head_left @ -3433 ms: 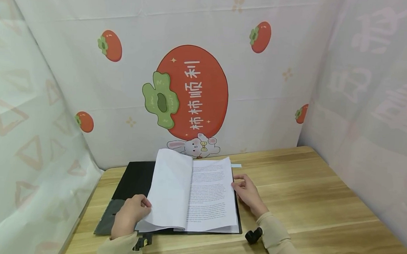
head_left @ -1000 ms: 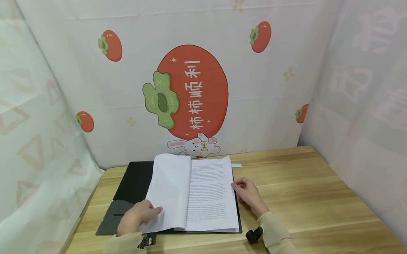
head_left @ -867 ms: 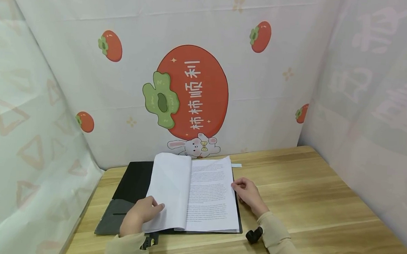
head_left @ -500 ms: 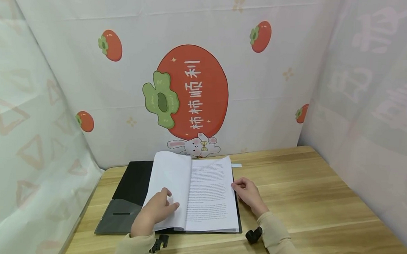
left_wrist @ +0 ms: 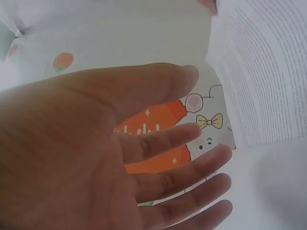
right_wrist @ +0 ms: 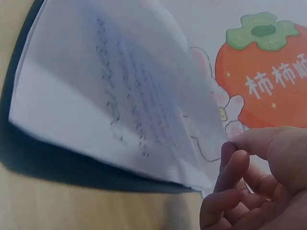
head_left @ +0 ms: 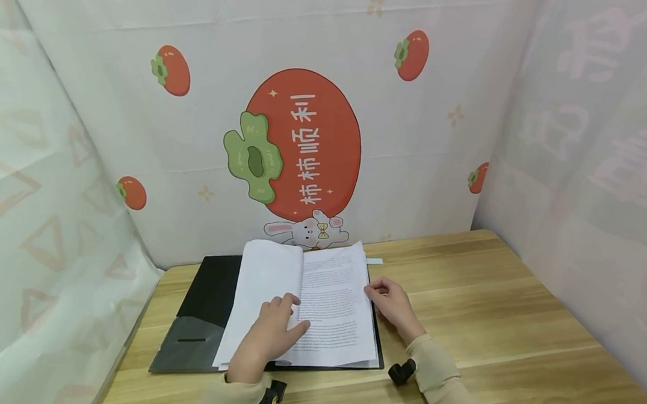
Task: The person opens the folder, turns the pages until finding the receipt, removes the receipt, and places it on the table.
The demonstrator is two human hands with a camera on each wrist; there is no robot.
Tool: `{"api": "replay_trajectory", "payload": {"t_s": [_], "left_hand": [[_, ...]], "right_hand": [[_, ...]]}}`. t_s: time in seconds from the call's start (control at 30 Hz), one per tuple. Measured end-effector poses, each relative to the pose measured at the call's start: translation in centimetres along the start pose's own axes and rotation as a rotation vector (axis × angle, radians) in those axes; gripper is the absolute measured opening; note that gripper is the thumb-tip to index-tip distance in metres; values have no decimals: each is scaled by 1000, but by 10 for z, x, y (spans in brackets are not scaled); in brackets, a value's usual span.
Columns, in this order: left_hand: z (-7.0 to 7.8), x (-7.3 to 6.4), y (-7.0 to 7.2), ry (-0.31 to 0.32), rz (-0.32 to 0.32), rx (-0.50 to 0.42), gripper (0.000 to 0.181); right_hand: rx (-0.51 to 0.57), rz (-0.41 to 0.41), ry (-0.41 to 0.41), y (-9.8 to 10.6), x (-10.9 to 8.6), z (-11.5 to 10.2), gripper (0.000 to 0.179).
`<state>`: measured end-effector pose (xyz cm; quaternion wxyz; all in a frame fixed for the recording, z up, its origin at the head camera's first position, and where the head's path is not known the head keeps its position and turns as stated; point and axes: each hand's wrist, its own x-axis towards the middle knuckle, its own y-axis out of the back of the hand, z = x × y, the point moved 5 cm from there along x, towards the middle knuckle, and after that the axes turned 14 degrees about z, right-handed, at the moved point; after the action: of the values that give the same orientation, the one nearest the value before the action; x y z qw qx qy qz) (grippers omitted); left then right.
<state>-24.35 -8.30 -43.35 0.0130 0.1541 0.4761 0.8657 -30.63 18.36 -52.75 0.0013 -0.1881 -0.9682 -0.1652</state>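
An open black folder (head_left: 211, 290) lies on the table with a stack of papers in it. The turned-over sheets (head_left: 261, 271) on its left side show blank white backs; the page (head_left: 327, 292) on the right carries printed text. My left hand (head_left: 269, 332), fingers spread, is over the papers near the fold. In the left wrist view the palm and fingers of my left hand (left_wrist: 105, 139) hold nothing. My right hand (head_left: 392, 301) pinches the right page's outer edge. The right wrist view shows thumb and finger of my right hand (right_wrist: 268, 172) on that edge, the sheet raised off the one beneath.
The wooden table (head_left: 491, 330) extends to the right of the folder. A pale blue tab (head_left: 374, 261) sticks out at the folder's upper right. Behind stands a white cloth backdrop (head_left: 207, 130) printed with persimmons and a rabbit; more cloth hangs at both sides.
My left hand has let go of the left sheets' lower edge and moved right and up toward the fold, its fingers opening. My right hand stays at the page's edge, which has risen slightly.
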Motion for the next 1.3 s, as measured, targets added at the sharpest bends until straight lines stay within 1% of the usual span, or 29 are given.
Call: {"api": "replay_trajectory", "payload": {"t_s": [0.17,0.3,0.43,0.53,0.77,0.83,0.97,1.13,1.3], "left_hand": [[18,-4,-2,-62,-1,-7,42],[32,-7,-8,-127,5,7,37],[49,-12,-19,-233,6,26,34],[61,-17,-28,-300,-6,30,32],[79,-25,-49,-382,-18,92,34],[84,-27,-54,-409,-12,104,34],[88,-31,-60,-437,-9,110,35],[89,-34,-68,-457,-5,116,33],[89,-37,-75,-485,26,167,28]], "right_hand": [[58,-18,12,0,-4,-12,19],[97,-32,0,-2,-8,-18,18],[127,-35,-11,-3,-11,-21,18],[139,-44,-6,-2,-12,-24,19],[138,-55,8,-2,-14,-31,21],[141,-63,11,-3,-15,-32,21],[139,-64,23,-4,-16,-36,20],[150,-69,36,-6,-19,-40,19],[141,-65,45,-7,-21,-42,17]]}}
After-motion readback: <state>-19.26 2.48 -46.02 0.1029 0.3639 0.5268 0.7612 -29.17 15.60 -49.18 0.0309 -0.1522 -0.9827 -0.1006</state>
